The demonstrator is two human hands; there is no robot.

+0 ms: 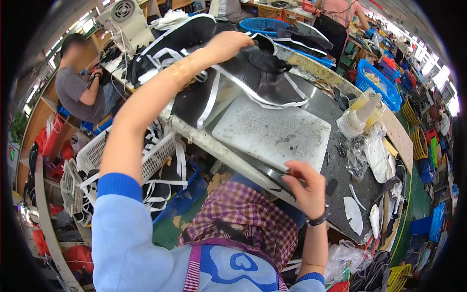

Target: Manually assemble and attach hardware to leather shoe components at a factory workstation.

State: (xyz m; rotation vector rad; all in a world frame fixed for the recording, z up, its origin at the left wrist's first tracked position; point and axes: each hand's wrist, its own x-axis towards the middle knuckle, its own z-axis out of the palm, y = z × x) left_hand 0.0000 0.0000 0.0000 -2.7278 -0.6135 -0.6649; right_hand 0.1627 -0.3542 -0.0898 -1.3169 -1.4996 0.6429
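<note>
My left hand (232, 46) reaches across to the far side of the table, its fingers closed on a black shoe-upper-like piece (265, 63) with white edging. More black pieces with white strips (194, 100) lie under and beside that arm. Just in front of me is a worn white board (277, 129), smudged with dark residue. My right hand (306, 187) is at the board's near right corner, thumb and fingers pinched together. Something small and dark shows at its fingertips, too small to name.
To the right on the table stand a yellowish container with a white cone (362, 114), crumpled clear plastic (357, 158) and a white cut piece (353, 215). White baskets (158, 155) of strips are at left. A seated person (80, 80) works at far left, near a machine (124, 22).
</note>
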